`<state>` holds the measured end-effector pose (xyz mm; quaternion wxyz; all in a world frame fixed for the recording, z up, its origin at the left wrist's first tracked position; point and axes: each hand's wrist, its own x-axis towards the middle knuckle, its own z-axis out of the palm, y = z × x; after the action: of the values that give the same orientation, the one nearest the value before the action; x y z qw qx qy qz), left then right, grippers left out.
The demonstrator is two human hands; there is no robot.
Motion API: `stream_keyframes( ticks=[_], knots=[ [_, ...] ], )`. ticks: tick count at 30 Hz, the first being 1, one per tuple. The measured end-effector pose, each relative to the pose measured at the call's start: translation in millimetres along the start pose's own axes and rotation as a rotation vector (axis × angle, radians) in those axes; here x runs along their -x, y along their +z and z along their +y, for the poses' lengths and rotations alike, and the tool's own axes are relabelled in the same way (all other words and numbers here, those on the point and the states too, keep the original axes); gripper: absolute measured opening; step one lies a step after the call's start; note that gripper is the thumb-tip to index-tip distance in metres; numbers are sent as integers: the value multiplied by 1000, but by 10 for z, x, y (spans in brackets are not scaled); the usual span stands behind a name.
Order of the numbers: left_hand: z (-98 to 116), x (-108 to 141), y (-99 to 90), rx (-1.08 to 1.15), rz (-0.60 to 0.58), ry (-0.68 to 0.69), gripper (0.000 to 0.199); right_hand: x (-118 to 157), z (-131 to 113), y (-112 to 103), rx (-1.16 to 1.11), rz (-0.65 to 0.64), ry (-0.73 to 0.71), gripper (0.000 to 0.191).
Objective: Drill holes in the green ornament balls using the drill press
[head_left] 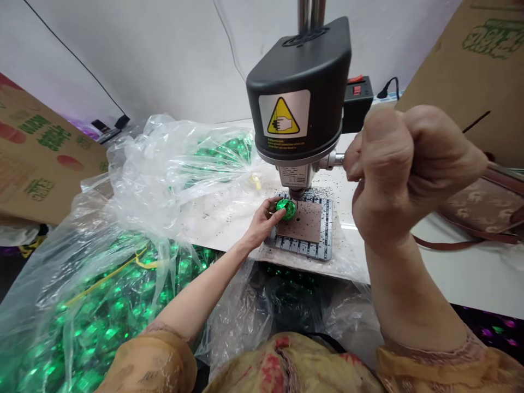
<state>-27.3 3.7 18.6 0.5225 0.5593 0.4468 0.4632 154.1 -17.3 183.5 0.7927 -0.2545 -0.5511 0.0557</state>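
Head view: from where I'm standing, a white table (225, 234) is running along a pale wall (164, 60), and a black drill press (295, 109) with a yellow warning label is looming over it. Dark specks are lying scattered around the slotted metal base (326, 248) and across the brown board (309, 232) that is resting on it. The left hand (262, 222) is reaching in over the board's far left part, its thumb and fingers closing on a shiny green ball (286, 209), which is sitting beneath the drill head, just to the left of the chuck (297, 193). The right hand (399, 169) is curling into a fist around the end of the metal lever (338, 159) at the machine's side; its grip is hiding the rest of the lever. To the left, a clear plastic bag (139, 158) is spreading over the table with green pieces showing through, and a larger bag (110, 311) is bulging below with more of them, a yellow tie (102, 282) trailing across it. Cardboard boxes (36, 158) are standing at both sides of the room, a black box (358, 106) with a red switch is sitting behind the press, and a patterned handbag (483, 204) is lying on the right.
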Motion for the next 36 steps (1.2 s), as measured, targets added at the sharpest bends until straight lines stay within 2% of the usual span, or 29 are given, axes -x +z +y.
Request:
stream_keyframes(
  ticks=[11,18,24,28,31,36],
  knots=[
    [-121,-76,158,-128,-43,116,55,-12,29,23,-43,16,-29,49],
    [-155,-2,190,-400,-20,213,58,-26,59,26,-26,15,-64,49],
    [-146,18,206,-382,-30,220,58,12,32,0,-9,-2,-41,47],
    [-119,28,219,-354,-17,227,53,135,74,-40,63,8,-146,51],
    [-103,36,221,-367,-23,227,50,221,139,-51,119,62,-228,50],
    [-102,38,215,-382,-29,217,51,257,210,-37,41,82,-276,51]
  ],
)
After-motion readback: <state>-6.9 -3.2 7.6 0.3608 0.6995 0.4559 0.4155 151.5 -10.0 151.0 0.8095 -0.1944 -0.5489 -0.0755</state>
